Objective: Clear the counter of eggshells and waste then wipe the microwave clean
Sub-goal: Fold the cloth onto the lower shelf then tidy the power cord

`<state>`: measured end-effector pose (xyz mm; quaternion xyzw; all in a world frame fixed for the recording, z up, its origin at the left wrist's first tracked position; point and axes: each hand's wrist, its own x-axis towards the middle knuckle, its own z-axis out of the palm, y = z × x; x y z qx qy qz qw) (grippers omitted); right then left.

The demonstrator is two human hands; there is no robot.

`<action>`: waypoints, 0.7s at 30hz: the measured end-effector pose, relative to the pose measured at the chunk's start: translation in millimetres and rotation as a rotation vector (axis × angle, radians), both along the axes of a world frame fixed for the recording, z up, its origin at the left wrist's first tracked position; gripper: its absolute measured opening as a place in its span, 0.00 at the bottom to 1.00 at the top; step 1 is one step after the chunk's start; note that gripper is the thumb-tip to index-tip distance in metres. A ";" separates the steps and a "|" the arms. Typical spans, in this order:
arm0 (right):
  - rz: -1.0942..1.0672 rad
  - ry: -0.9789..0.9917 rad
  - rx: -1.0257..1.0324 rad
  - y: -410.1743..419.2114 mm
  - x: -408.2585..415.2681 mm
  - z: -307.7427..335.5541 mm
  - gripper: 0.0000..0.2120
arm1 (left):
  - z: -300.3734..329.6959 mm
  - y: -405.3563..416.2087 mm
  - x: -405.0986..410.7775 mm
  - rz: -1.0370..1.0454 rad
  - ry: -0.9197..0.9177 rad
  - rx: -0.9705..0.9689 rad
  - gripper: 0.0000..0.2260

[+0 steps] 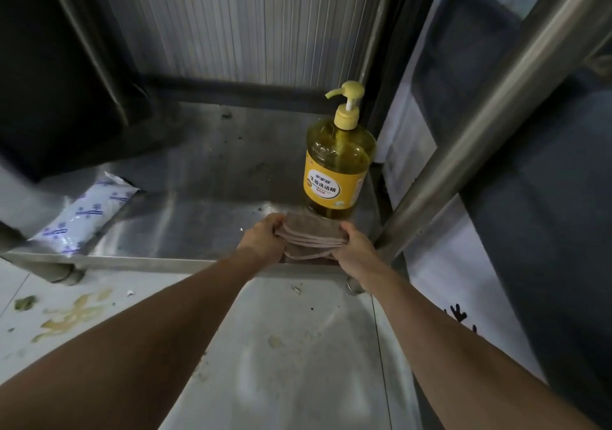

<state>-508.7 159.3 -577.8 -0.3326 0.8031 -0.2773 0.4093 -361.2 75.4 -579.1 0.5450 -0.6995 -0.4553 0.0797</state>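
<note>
Both hands, left hand (265, 239) and right hand (352, 245), clamp a folded brown cloth (311, 236) between closed fingers, its long axis spanning hand to hand.

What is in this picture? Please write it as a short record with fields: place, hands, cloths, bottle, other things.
place: low steel shelf above a stained floor
hands: left hand and right hand each grip one end of the cloths
cloths: folded brown cloths, stacked at the shelf's front edge
bottle: yellow pump bottle, upright, just behind the cloths
other things: white bag at shelf's left
</note>
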 end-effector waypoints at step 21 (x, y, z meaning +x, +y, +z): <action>0.004 -0.201 -0.042 118.7 61.5 305.4 0.33 | 307.1 120.6 84.4 0.020 -0.029 0.184 0.27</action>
